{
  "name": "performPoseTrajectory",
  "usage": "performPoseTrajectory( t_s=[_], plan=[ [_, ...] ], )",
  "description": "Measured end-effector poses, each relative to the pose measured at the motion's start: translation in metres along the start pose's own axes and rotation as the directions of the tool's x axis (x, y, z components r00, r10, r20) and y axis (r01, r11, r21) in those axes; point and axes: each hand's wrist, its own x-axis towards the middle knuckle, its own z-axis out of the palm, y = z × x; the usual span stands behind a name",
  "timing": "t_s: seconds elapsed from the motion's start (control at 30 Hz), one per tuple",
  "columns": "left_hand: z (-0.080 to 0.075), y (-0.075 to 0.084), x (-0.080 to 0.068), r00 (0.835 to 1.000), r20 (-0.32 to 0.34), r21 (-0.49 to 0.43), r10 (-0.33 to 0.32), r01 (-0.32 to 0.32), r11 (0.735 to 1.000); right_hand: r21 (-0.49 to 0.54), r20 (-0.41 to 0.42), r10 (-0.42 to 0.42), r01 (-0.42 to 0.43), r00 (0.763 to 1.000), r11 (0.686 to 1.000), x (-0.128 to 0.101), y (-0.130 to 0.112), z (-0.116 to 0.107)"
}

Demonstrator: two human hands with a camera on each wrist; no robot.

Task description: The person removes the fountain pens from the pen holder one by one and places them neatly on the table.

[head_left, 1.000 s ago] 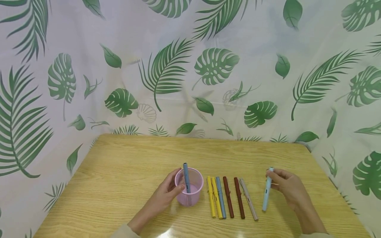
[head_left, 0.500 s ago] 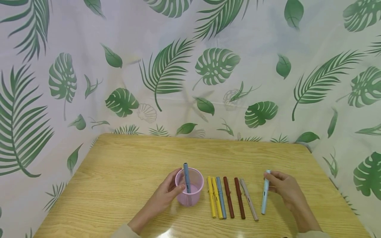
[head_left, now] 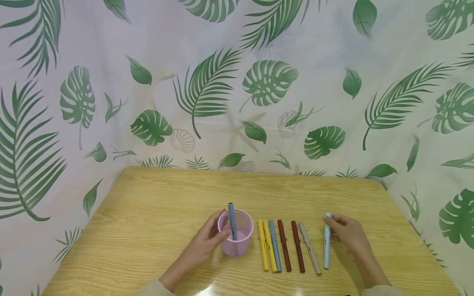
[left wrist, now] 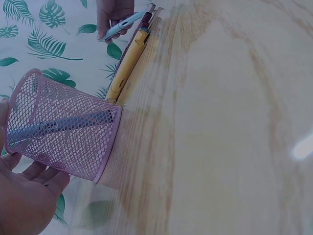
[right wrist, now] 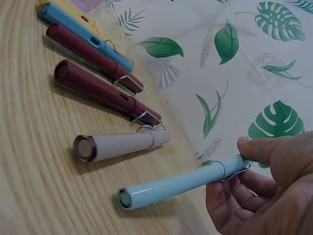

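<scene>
My right hand (head_left: pixel 348 234) pinches a light blue pen (right wrist: pixel 181 185) by its clip end, thumb on one side and fingers on the other. The pen's other end points down toward the table, beside a pinkish-grey pen (right wrist: pixel 122 147). My left hand (head_left: pixel 203 240) holds a pink mesh pen cup (left wrist: pixel 63 127) round its side, thumb near the rim. Inside the cup a blue-grey pen (head_left: pixel 232 220) leans upright. Between the hands lie two yellow pens (head_left: pixel 263 246), a blue pen (head_left: pixel 275 246) and two dark red pens (head_left: pixel 284 246) in a row.
The wooden table (head_left: pixel 166 197) runs back to a white cloth (head_left: pixel 222 156) printed with green leaves. Right of the cup, the row of pens lies roughly parallel, with the pinkish-grey one slanted at its right end.
My right hand has moved left and slightly toward me with the light blue pen, bringing it closer to the pinkish-grey pen. My left hand and the cup have stayed still.
</scene>
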Motion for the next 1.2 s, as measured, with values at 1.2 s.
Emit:
performPoseTrajectory(
  t_s=[1.2],
  plan=[
    [0.002, -0.001, 0.001, 0.999, -0.037, 0.015, -0.009, 0.01, 1.0, -0.303, -0.094, -0.067, 0.036, 0.993, 0.952, 0.003, 0.005, 0.034]
  ],
)
